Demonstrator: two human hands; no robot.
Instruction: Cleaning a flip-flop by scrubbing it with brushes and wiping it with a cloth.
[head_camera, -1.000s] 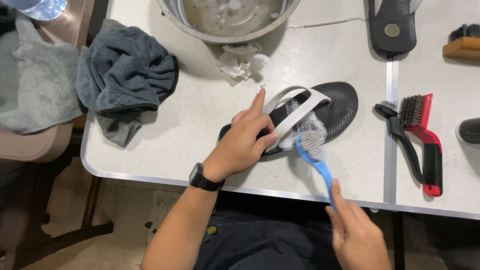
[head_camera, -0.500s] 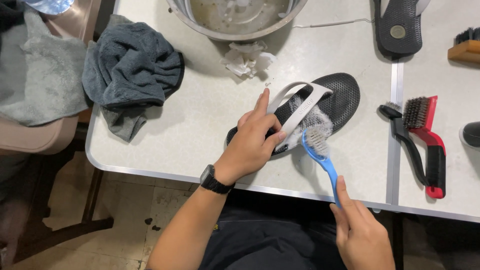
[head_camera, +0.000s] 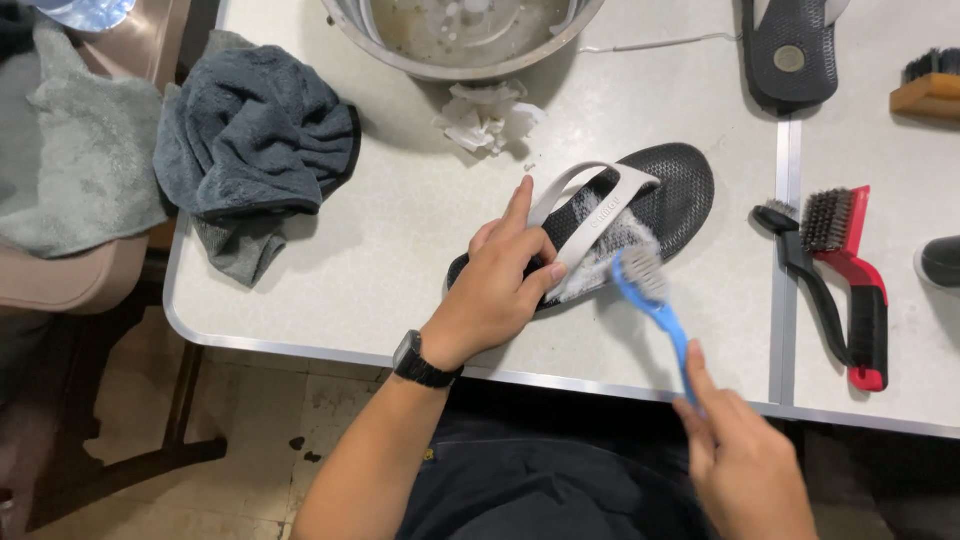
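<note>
A black flip-flop (head_camera: 672, 196) with a pale grey strap lies on the white table (head_camera: 400, 230), with white soap foam across its middle. My left hand (head_camera: 497, 283) presses down on its heel end and grips the strap. My right hand (head_camera: 740, 460) holds the handle of a blue brush (head_camera: 655, 305), whose bristle head rests on the foamy edge of the flip-flop.
A metal basin (head_camera: 460, 40) with soapy water stands at the back, with crumpled tissue (head_camera: 485, 117) before it. A grey towel (head_camera: 255, 125) lies left. A red-and-black wire brush (head_camera: 850, 285), a black brush (head_camera: 800, 270), a second flip-flop (head_camera: 790, 50) and a wooden brush (head_camera: 930, 85) are right.
The blue brush head has slid a little along the foamy sole near the strap. My left hand keeps its hold on the flip-flop.
</note>
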